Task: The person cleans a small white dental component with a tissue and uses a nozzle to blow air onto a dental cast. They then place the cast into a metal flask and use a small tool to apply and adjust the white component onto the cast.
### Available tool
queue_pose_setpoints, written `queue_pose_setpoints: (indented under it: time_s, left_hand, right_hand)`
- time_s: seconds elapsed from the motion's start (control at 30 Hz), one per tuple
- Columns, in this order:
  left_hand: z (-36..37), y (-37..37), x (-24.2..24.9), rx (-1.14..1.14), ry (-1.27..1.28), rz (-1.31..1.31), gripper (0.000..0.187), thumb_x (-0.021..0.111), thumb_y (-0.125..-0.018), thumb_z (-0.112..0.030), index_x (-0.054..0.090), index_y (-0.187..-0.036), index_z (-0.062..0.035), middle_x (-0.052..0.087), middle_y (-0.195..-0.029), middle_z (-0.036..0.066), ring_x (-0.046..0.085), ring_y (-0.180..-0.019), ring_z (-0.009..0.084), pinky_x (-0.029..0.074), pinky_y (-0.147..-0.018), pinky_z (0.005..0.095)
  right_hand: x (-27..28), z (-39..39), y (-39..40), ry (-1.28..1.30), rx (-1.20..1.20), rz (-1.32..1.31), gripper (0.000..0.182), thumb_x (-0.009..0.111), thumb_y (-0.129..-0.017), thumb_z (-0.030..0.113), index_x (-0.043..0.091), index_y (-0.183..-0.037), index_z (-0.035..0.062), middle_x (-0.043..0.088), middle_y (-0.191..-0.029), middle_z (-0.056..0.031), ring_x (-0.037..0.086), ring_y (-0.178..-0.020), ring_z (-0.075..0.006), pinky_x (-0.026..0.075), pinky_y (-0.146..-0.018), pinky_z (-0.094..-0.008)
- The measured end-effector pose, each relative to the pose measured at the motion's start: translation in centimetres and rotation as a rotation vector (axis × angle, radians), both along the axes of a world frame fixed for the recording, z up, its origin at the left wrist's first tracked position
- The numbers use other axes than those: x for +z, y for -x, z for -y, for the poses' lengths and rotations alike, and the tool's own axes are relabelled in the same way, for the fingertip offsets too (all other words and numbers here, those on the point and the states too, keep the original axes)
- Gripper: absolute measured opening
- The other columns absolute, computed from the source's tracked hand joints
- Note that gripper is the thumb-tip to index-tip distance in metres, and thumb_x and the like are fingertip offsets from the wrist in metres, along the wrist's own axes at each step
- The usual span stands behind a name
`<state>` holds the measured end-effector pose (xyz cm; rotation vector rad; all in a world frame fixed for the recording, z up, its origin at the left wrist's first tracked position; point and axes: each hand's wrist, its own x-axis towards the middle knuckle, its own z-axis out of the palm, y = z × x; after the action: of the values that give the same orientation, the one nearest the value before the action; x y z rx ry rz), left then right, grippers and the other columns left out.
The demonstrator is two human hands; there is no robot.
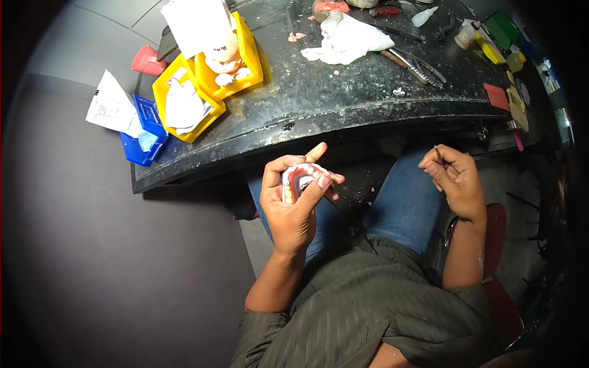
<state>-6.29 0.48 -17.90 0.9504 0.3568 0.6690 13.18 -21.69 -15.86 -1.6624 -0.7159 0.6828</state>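
A dental model [297,179] with a red arch and pale teeth rests in my left hand [291,205], above my lap. The thumb presses on its right side, and the fingers curl behind it with some tips spread. To the right, my right hand [453,181] is raised over my thigh, apart from the model. Its thumb and fingers pinch a thin dark tool [437,154], of which only a short piece shows.
Ahead is a dark worktable [294,92]. Yellow bins [248,55] and a blue bin [146,132] stand at its left, near a pink cup [147,60]. A white cloth [346,40], metal tools [412,67] and small bottles [424,16] lie farther right.
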Motion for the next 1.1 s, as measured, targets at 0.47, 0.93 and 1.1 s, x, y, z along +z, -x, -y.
queue_pose_setpoints:
  time_s: [0.47, 0.93, 1.1]
  left_hand:
    - [2.1, 2.0, 0.6, 0.015, -0.057, -0.053, 0.052, 0.077, -0.082, 0.009, 0.049, -0.124, -0.0003, 0.068, -0.113, 0.025, 0.072, -0.094, 0.0272, 0.061, -0.088, 0.0399]
    - [2.3, 2.7, -1.4, -0.013, 0.066, -0.072, 0.047, 0.073, -0.084, 0.005, 0.051, -0.125, -0.0024, 0.067, -0.104, 0.022, 0.067, -0.078, 0.0249, 0.058, -0.073, 0.0376]
    - [2.4, 2.7, -1.1, -0.108, 0.159, -0.051, 0.053, 0.067, -0.087, 0.003, 0.050, -0.137, -0.0022, 0.067, -0.111, 0.025, 0.066, -0.076, 0.0250, 0.058, -0.070, 0.0374]
  right_hand:
    - [1.4, 0.2, 4.9, -0.032, 0.118, 0.212, 0.029, 0.066, -0.100, 0.019, 0.072, -0.119, -0.0012, 0.069, -0.085, -0.0090, 0.064, -0.076, -0.0128, 0.050, -0.071, -0.0249]
    - [0.6, 0.7, 7.1, -0.018, 0.114, 0.212, 0.022, 0.065, -0.101, 0.011, 0.071, -0.115, -0.0048, 0.072, -0.094, -0.0126, 0.067, -0.083, -0.0145, 0.053, -0.074, -0.0256]
    - [-0.6, 0.1, 8.1, -0.114, 0.041, 0.065, 0.020, 0.069, -0.098, 0.008, 0.072, -0.112, -0.0052, 0.073, -0.091, -0.0114, 0.066, -0.075, -0.0134, 0.051, -0.068, -0.0235]
